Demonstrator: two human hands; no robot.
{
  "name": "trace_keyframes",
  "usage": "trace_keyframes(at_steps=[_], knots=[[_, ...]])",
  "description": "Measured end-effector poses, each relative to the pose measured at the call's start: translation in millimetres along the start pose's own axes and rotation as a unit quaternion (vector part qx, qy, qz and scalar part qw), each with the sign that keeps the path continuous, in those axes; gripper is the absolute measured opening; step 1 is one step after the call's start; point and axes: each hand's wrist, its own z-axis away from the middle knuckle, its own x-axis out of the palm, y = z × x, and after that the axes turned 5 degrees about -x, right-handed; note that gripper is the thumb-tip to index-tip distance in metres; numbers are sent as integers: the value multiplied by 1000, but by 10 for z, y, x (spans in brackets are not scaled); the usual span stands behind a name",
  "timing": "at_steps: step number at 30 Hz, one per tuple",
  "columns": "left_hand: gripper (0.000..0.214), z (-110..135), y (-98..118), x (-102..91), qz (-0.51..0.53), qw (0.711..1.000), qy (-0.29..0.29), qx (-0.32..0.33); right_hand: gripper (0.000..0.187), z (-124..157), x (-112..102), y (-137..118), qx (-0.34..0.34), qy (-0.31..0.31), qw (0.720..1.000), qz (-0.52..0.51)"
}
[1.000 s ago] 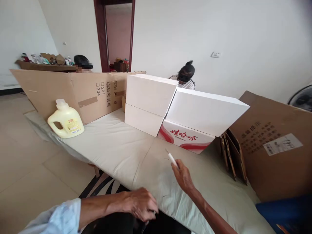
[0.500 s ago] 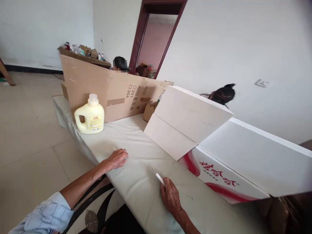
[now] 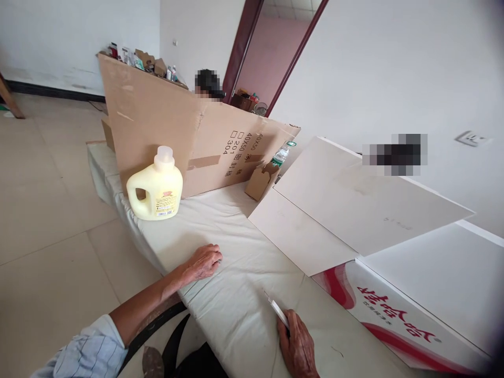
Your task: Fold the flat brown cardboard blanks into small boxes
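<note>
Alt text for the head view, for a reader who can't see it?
The person's right hand grips a thin white stick over a pale cloth, while the left hand rests on it. Behind stand a yellow jug, a brown cardboard sheet and white boxes.

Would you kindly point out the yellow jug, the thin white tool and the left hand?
yellow jug (image 3: 161, 185), head view, front of its body.
white tool (image 3: 279, 314), head view, middle of its shaft.
left hand (image 3: 202, 261), head view, back of the hand.
</note>
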Motion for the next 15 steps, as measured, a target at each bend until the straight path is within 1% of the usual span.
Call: trace_keyframes(at_steps=[2,4,7,11,13,15], knots=[[16,-127,-89,-98,0,999,-32,8,20,14,3,-3,8,-4,1000,3],[12,-329,-179,-219,-7,998,-68,16,20,38,20,-3,12,0,1000,9],[24,-768,-300,-426,-24,995,-97,20,19,86,56,1,9,17,1000,19],[36,-1511,-408,-665,-47,996,-77,-11,16,123,62,-23,26,20,999,4],[39,-1877,-438,-731,-51,996,-60,-35,13,126,43,-45,37,17,999,-12],[40,-2194,-457,-751,-50,996,-47,-58,10,128,21,-61,44,13,999,-23]])
